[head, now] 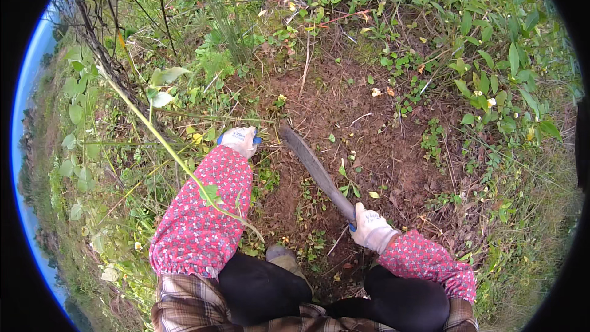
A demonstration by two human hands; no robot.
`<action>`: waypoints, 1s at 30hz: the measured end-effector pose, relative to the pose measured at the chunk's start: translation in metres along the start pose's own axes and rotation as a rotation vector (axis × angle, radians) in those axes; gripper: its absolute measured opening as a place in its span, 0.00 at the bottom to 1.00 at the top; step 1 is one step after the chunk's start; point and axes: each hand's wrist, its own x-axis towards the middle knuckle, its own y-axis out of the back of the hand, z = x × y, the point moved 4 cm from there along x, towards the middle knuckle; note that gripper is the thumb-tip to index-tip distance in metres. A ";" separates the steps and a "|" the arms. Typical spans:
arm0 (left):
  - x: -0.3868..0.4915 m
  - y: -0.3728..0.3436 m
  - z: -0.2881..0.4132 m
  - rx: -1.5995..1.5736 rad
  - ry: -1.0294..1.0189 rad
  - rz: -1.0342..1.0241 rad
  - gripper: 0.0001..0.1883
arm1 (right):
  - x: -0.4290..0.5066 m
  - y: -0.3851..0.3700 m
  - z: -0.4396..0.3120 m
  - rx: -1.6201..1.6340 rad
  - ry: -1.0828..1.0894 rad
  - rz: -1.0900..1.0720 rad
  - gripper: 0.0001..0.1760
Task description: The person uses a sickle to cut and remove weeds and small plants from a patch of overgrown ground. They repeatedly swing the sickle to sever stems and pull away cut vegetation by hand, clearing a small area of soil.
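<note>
My right hand (371, 228), in a white work glove with blue palm coating, grips the lower end of a long, slightly curved machete-like blade (318, 168). Dark and worn, the blade slants up and left over the soil, its tip a short way right of my left hand (239, 141). That hand wears a matching glove and is closed around thin grass stems (269, 142), which stick out on both sides of it. The fingers themselves are mostly hidden. Across my left sleeve (207, 207) hangs a long green plant stalk (170, 152) with a few leaves.
Reddish bare soil (341, 97) with dry litter and small weeds lies before me. Leafy plants (488, 50) crowd the right side. Dark woody stems (99, 50) rise at upper left. Below are my bent knees (265, 288) and a boot (286, 260).
</note>
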 end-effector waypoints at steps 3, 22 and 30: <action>0.008 0.002 0.007 0.015 0.057 -0.074 0.14 | -0.022 0.009 -0.007 -0.149 0.020 0.118 0.27; 0.013 -0.025 0.015 0.213 0.271 -0.029 0.33 | 0.018 0.011 0.024 0.479 0.082 -0.219 0.21; -0.031 -0.012 0.008 0.171 0.115 -0.072 0.11 | 0.025 0.050 0.023 0.476 0.198 -0.114 0.20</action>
